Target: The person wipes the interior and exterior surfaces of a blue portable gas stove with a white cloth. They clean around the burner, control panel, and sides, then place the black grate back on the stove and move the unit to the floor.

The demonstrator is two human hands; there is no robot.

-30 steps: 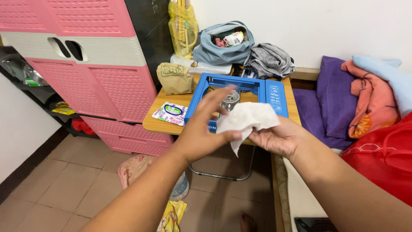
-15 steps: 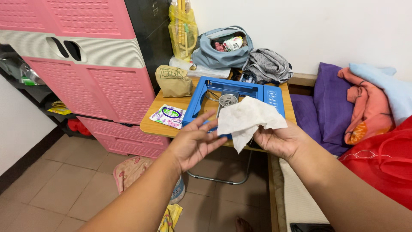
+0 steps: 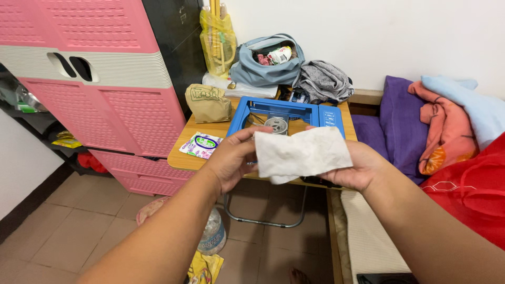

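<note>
Both hands gripping one white tissue (image 3: 301, 155): left hand (image 3: 231, 160) pinching its left edge, right hand (image 3: 357, 168) mostly hiding behind it. Tissue covering part of blue stove (image 3: 284, 113) on tabletop (image 3: 181, 155).

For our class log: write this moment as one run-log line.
left hand: holds white wipe | right hand: holds wipe | behind: blue stove on wooden table

Single head-worn view, aimed downward and forward.
The wooden table (image 3: 210, 131) is seen near, at 12 o'clock.
</note>
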